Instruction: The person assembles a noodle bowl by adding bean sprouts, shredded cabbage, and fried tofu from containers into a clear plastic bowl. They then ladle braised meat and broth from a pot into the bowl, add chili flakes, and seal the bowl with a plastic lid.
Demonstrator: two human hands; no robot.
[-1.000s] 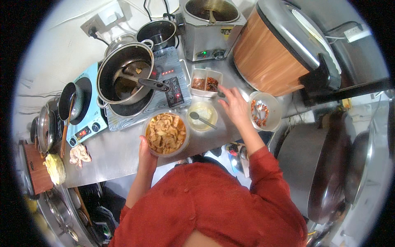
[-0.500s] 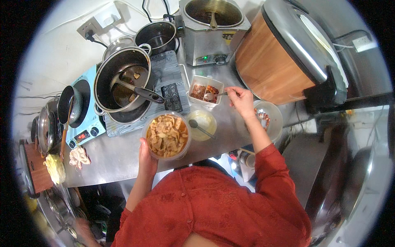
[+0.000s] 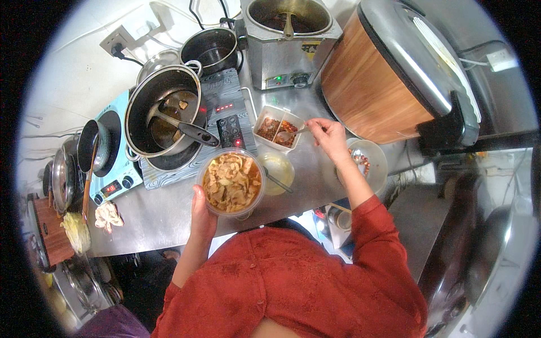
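My left hand (image 3: 203, 214) is wrapped round the side of a clear round tub (image 3: 212, 209), holding it above the worktop's front edge. Sliced meat in brown broth (image 3: 230, 181) fills the tub. To the right, my right hand (image 3: 328, 138) pinches the handle of a small spoon (image 3: 300, 132). The spoon's tip rests among red chilli flakes (image 3: 291, 127) in the right compartment of a white two-part seasoning box (image 3: 273, 146). A darker reddish-brown seasoning (image 3: 268, 129) lies in the left compartment. Partly behind the tub stands a pale bowl (image 3: 282, 167) with a dark spoon in it.
A deep pot (image 3: 164, 149) with a ladle stands on a grey induction cooker (image 3: 216, 124). Further left are a blue cooker (image 3: 121, 163) and a small pan. A steel warmer (image 3: 282, 59) and a large wood-patterned rice cooker (image 3: 372, 79) stand behind. A round container (image 3: 378, 169) is beside my right forearm.
The tub has shifted slightly right, covering more of the pale bowl. The seasoning box has turned a little. Red lights now show on the grey cooker, and purple cloth has appeared at lower left.
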